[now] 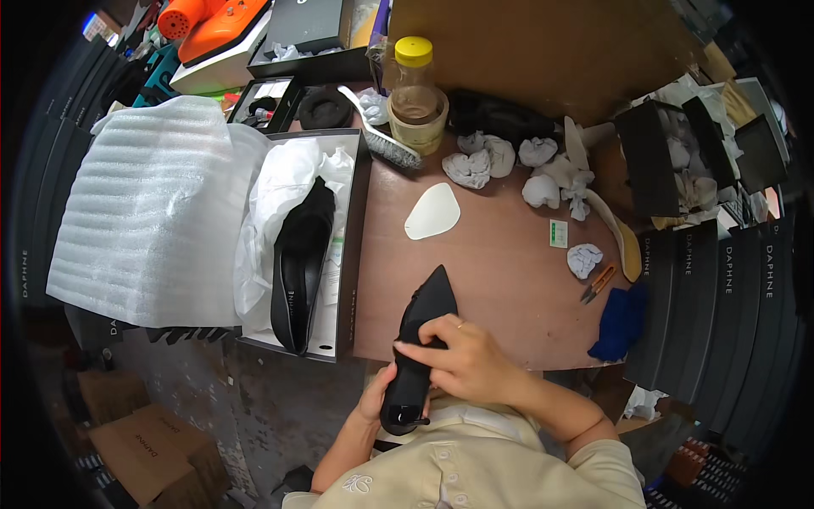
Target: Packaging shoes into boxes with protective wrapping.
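The left hand [373, 396] is gripping the black pointed-toe shoe [413, 377] between the hands, while the right hand [468, 360] is resting on its middle, whether pinching I cannot tell, so steady left-hand support and light right-hand pressure are probably serving best.

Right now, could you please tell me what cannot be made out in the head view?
Head view, left hand: fingers largely hidden behind the held shoe.
Head view, foam sheet: whatever lies beneath, covered by it.
Head view, orange thing: upper part cut off by the top edge.
Head view, small card: print too small.
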Action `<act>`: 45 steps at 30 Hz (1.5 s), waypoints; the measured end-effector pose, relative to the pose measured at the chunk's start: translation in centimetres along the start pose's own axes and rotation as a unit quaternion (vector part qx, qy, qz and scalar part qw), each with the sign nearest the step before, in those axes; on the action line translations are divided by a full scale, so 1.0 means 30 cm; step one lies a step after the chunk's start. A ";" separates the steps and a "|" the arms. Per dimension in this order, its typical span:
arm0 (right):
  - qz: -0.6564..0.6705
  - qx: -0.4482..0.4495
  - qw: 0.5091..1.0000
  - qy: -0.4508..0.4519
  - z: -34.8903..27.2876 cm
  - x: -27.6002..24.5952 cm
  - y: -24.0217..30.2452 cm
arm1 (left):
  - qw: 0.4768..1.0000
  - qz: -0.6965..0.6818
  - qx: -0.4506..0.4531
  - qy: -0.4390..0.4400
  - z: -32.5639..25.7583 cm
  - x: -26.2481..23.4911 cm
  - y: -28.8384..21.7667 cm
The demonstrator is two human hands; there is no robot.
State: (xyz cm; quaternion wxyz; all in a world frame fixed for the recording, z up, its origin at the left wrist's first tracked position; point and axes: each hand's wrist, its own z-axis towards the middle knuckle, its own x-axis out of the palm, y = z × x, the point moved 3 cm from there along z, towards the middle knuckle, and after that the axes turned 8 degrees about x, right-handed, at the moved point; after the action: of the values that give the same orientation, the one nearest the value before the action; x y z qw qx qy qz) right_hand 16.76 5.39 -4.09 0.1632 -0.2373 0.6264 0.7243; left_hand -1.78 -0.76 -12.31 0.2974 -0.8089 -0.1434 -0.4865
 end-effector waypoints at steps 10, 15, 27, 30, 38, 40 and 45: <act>-0.065 -0.027 0.997 -0.015 -0.008 0.052 -0.045 | 1.000 -0.014 0.006 0.018 0.022 -0.019 -0.002; -0.030 0.063 0.997 -0.043 0.007 0.062 -0.117 | 0.999 -0.029 0.023 0.020 0.021 0.003 -0.008; -0.042 -0.085 0.990 -0.101 -0.147 0.111 0.084 | 0.997 -0.063 -0.005 -0.054 -0.003 0.062 -0.005; -0.105 -0.145 0.982 -0.057 -0.210 0.123 0.116 | 0.971 -0.149 -0.017 -0.189 0.010 0.035 0.027; 0.064 -0.007 0.998 -0.016 -0.282 0.099 0.129 | 0.998 -0.003 0.059 -0.037 0.070 0.129 -0.036; 0.281 0.131 0.950 0.008 -0.329 0.085 0.095 | 0.993 0.008 0.111 -0.040 0.100 0.157 -0.024; 0.012 -0.015 0.978 -0.207 -0.404 0.029 0.140 | 0.987 0.015 0.155 -0.048 0.173 0.265 -0.004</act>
State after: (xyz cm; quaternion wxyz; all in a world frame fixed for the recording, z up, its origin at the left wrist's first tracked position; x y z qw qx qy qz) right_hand 15.48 -7.28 -2.33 0.2769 -0.0774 0.5714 0.7686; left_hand 5.66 2.10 -7.14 0.4192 -0.7773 -0.2189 -0.4150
